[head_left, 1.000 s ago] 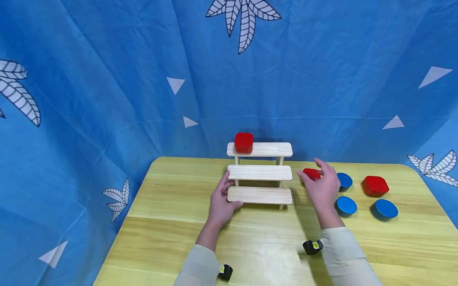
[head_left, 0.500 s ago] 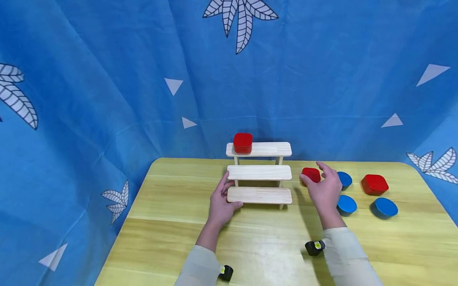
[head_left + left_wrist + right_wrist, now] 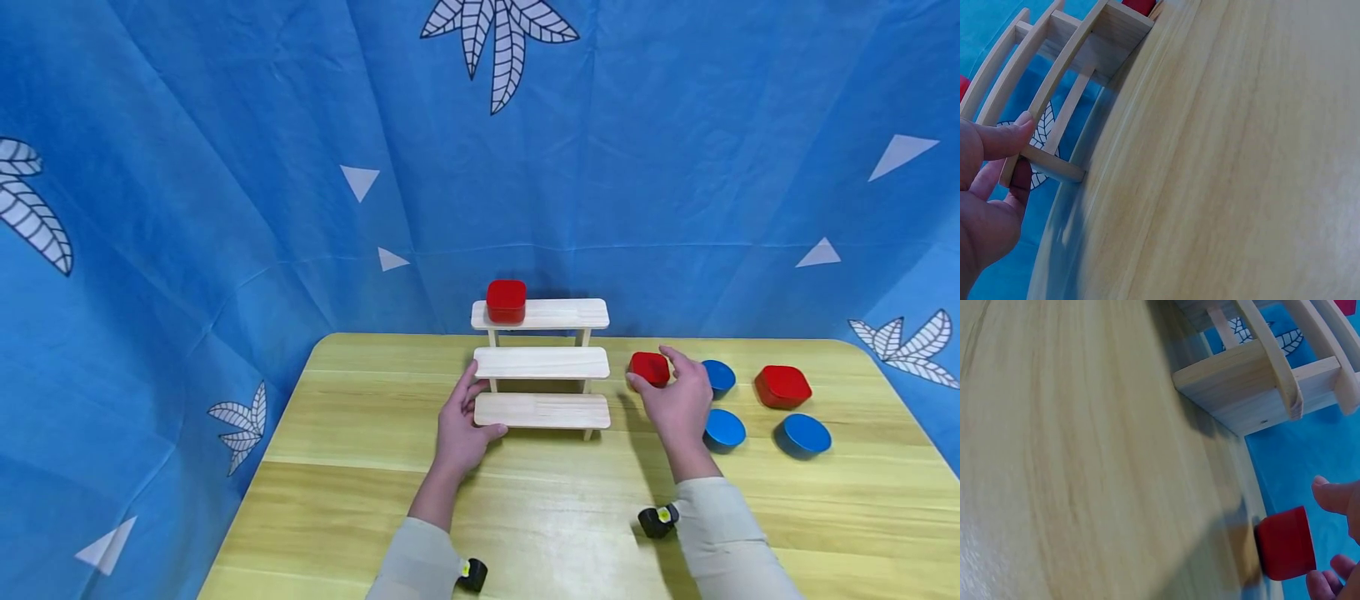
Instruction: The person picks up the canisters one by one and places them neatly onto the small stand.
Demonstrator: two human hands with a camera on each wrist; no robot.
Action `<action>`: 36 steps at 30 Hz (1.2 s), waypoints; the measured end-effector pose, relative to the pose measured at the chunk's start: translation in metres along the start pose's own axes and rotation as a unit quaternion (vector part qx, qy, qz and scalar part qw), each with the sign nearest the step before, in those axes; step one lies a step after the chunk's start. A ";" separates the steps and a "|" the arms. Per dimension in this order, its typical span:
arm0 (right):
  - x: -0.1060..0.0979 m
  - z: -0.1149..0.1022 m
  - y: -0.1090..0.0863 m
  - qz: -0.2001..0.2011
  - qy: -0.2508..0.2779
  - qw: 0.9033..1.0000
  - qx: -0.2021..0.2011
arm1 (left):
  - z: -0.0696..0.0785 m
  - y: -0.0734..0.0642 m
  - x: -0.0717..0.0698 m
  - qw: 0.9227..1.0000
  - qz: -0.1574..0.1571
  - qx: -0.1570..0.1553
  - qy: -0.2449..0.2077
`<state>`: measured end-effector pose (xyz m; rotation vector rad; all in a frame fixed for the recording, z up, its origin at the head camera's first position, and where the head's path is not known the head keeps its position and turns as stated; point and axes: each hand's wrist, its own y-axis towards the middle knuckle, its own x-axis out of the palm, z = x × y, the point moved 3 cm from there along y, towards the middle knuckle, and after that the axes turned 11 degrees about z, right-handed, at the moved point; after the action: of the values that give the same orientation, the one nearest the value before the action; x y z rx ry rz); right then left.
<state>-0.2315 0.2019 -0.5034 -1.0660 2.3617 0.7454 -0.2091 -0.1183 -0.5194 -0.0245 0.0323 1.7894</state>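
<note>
A three-tier wooden display stand (image 3: pixel 542 362) sits near the table's back edge. My left hand (image 3: pixel 462 429) grips the left end of its lowest board, thumb on top and fingers beneath, as the left wrist view shows. My right hand (image 3: pixel 678 404) is over a small red rounded-square box (image 3: pixel 648 367) just right of the stand. Its thumb and fingers are spread apart; in the right wrist view a gap separates the thumb from the red box (image 3: pixel 1285 544), and the other fingertips are close by its rim. Another red box (image 3: pixel 506 302) stands at the left of the top tier.
Right of my right hand are blue round boxes (image 3: pixel 724 431), (image 3: pixel 802 437) and a third blue box (image 3: pixel 718 379), partly hidden, plus a red box (image 3: pixel 783 387). A blue patterned cloth (image 3: pixel 675 150) hangs behind the wooden table (image 3: pixel 360 500).
My right hand has drawn slightly toward me, showing more of the red box beside the stand. My left hand keeps its grip on the stand. The head view has shifted a little.
</note>
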 end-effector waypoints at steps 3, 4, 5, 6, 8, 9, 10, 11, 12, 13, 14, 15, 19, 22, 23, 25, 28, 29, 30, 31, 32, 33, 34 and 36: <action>0.002 0.003 0.000 0.000 -0.004 1.000 -0.005 | 0.001 -0.001 0.000 1.000 0.001 0.004 0.003; 0.003 0.004 0.000 -0.001 -0.005 1.000 -0.007 | 0.001 -0.001 0.000 1.000 0.001 0.007 0.004; 0.004 0.006 0.000 -0.002 -0.006 1.000 -0.007 | 0.001 -0.001 0.000 1.000 0.001 0.009 0.005; 0.005 0.007 0.000 -0.004 -0.008 1.000 -0.008 | 0.001 -0.001 0.000 1.000 0.001 0.011 0.006; 0.007 0.009 0.000 -0.008 -0.010 1.000 -0.006 | 0.000 0.000 0.000 1.000 0.001 0.014 0.006; 0.008 0.010 0.000 -0.011 -0.010 1.000 -0.005 | -0.001 0.000 0.000 1.000 0.001 0.015 0.006; 0.009 0.010 0.000 -0.013 -0.009 1.000 -0.002 | -0.001 0.000 0.000 1.000 0.001 0.015 0.007; 0.010 0.011 0.000 -0.015 -0.009 1.000 0.000 | -0.001 0.000 0.000 1.000 0.001 0.015 0.007; 0.011 0.011 0.000 -0.018 -0.009 1.000 0.003 | -0.001 0.000 0.000 1.000 0.001 0.015 0.006; 0.012 0.012 0.000 -0.019 -0.009 1.000 0.005 | -0.001 0.000 0.000 1.000 0.001 0.015 0.006; 0.012 0.012 0.000 -0.020 -0.009 1.000 0.008 | -0.001 0.000 0.000 1.000 0.001 0.016 0.007; 0.013 0.013 0.000 -0.021 -0.009 1.000 0.010 | -0.001 0.000 0.000 1.000 0.001 0.016 0.008; 0.015 0.015 0.001 -0.022 -0.011 1.000 0.013 | -0.001 0.000 0.000 1.000 0.003 0.018 0.013; 0.017 0.015 0.002 -0.022 -0.014 1.000 0.014 | 0.000 0.000 0.000 1.000 0.002 0.019 0.016; 0.018 0.016 0.003 -0.023 -0.015 1.000 0.015 | 0.000 0.000 0.000 1.000 0.002 0.020 0.016; 0.019 0.016 0.003 -0.027 -0.018 0.999 0.019 | 0.000 0.000 -0.001 1.000 0.001 0.020 0.016; 0.021 0.016 0.004 -0.031 -0.021 0.999 0.024 | 0.000 -0.001 -0.001 1.000 0.000 0.021 0.014; 0.021 0.016 0.004 -0.032 -0.022 0.999 0.026 | 0.000 0.000 -0.001 1.000 0.000 0.020 0.013; 0.022 0.016 0.004 -0.033 -0.024 0.999 0.027 | -0.001 0.000 -0.001 1.000 0.000 0.020 0.013; 0.022 0.017 0.004 -0.034 -0.025 0.999 0.027 | -0.001 0.000 -0.001 1.000 -0.001 0.019 0.011; 0.022 0.017 0.004 -0.036 -0.026 0.999 0.028 | -0.001 0.000 -0.001 1.000 0.000 0.018 0.012; 0.022 0.017 0.004 -0.037 -0.027 0.999 0.029 | -0.002 0.001 0.000 1.000 0.000 0.016 0.012; 0.022 0.017 0.004 -0.039 -0.028 0.998 0.030 | -0.002 0.001 0.000 1.000 0.000 0.014 0.012; 0.022 0.018 0.004 -0.041 -0.027 0.998 0.031 | -0.002 0.002 0.000 1.000 0.001 0.010 0.014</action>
<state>-0.2447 0.2032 -0.5292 -1.0965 2.2652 0.6597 -0.2108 -0.1187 -0.5211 -0.0345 0.0700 1.7900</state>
